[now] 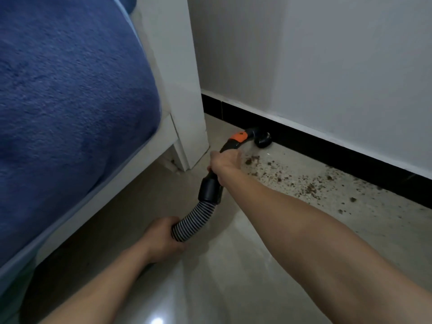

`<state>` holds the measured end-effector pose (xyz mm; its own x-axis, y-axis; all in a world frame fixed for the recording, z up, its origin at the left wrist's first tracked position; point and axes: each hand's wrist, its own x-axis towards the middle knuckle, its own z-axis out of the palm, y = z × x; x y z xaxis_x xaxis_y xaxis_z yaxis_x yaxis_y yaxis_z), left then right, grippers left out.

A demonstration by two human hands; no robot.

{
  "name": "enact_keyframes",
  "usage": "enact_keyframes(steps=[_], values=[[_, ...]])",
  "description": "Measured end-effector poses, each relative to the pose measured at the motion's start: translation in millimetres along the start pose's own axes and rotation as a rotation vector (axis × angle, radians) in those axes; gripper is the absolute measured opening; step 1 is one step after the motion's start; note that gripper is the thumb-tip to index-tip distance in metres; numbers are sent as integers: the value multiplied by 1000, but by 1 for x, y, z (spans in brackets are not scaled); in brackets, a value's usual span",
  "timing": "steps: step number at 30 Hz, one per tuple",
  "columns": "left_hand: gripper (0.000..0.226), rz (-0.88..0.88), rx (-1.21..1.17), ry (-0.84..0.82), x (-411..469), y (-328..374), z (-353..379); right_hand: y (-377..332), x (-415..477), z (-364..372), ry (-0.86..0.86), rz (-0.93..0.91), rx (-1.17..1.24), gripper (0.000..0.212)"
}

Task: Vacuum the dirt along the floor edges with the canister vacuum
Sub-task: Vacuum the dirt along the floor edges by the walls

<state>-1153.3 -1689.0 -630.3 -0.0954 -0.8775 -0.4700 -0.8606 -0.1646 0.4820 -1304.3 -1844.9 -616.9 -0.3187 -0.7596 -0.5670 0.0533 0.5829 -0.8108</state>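
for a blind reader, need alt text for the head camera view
Right hand grips a vacuum handle, its nozzle at the black baseboard beside scattered dirt; left hand holds the ribbed hose. A blue-covered bed stands left.

The glossy beige floor (233, 265) carries brown dirt crumbs (308, 189) scattered beside the black baseboard (327, 148).

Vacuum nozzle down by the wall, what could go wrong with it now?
The round black nozzle sits right at the black baseboard, so it might scuff it. Most brown dirt crumbs lie to its right; a quick sweep could scatter them. The striped ribbed hose bends between the left hand gripping it and the right hand on the black curved handle, and may kink.
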Motion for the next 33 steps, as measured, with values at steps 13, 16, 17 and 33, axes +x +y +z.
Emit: enact_keyframes(steps=[13,16,17,33], values=[[28,-173,-76,13,-48,-40,-5,18,-47,43,-185,5,-43,57],[28,-160,29,-30,-46,-39,0,42,-52,25,-94,50,-32,51],[27,-153,33,-37,-43,-37,2,46,-53,16,-65,61,-9,50],[30,-209,-131,182,-72,-41,-22,6,-67,48,-280,77,208,56]])
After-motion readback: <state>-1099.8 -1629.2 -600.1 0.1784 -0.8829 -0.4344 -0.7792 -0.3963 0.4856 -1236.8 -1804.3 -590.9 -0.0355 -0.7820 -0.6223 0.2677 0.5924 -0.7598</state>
